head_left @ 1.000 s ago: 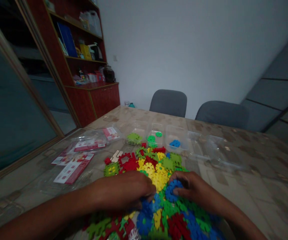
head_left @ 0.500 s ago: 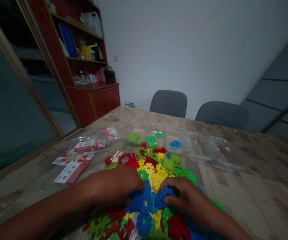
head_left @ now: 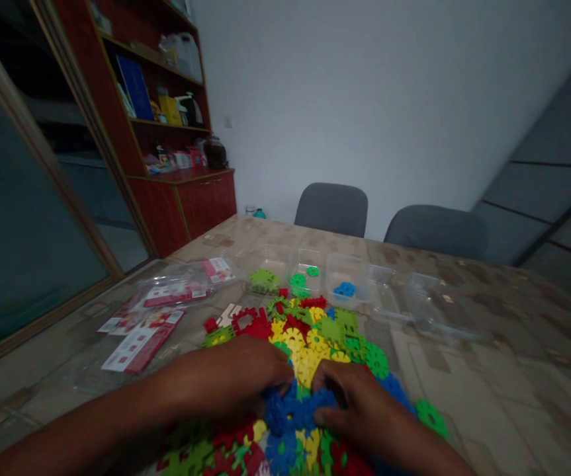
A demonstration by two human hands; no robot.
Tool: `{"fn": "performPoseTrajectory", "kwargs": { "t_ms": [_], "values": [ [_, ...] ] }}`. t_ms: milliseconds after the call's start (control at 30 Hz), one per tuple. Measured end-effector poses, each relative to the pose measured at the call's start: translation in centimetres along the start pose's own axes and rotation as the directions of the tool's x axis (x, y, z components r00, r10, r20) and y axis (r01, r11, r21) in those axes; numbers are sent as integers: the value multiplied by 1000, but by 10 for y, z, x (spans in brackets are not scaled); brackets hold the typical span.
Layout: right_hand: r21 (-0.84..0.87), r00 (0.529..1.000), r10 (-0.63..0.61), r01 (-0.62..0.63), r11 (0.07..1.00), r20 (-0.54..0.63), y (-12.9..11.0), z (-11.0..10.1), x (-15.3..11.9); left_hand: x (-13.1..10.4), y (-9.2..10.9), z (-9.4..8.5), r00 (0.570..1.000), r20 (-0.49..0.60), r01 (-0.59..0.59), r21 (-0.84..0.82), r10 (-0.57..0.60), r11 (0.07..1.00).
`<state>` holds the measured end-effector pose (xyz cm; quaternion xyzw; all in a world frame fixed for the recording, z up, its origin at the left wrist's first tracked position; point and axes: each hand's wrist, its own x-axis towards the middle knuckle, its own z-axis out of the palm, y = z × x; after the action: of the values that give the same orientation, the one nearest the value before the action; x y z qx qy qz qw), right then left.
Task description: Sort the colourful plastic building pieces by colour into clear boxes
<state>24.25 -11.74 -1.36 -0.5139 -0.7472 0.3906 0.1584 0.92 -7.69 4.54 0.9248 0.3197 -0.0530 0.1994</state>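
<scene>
Blue notched discs [head_left: 292,411] are bunched between my two hands, over a pile of plastic building pieces. My left hand [head_left: 255,367] is closed on the blue discs from the left, its fingertips partly hidden among them. From the right, my right hand [head_left: 352,396] pinches a blue disc between thumb and curled fingers. Around them lie yellow notched discs [head_left: 307,360], red interlocking pieces [head_left: 253,324], olive-green square pieces [head_left: 332,330] and a bright green disc [head_left: 376,360]. The blue pieces are a little blurred.
Clear plastic tubs stand in a row behind the pile: one holds olive-green pieces [head_left: 264,280], one green discs [head_left: 299,284], one blue discs [head_left: 345,289]. Clear packages with red-and-white cards [head_left: 143,340] lie at left. Grey chairs [head_left: 332,208] stand beyond the table.
My hands have drawn slightly closer together, bunching the blue discs between them. The disc at my right hand has tilted and shifted toward the left ones. The camera view has shifted a little.
</scene>
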Motion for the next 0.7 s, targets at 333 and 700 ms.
{"fn": "performPoseTrajectory", "kwargs": {
  "t_ms": [333,700],
  "values": [
    [129,994,-6,20,991,-109,22,-31,7,9,-12,-14,1000,17,26,-174,-23,984],
    [85,878,12,33,996,-479,36,-90,15,62,-22,-22,959,-281,-58,-296,-29,953]
  ]
}}
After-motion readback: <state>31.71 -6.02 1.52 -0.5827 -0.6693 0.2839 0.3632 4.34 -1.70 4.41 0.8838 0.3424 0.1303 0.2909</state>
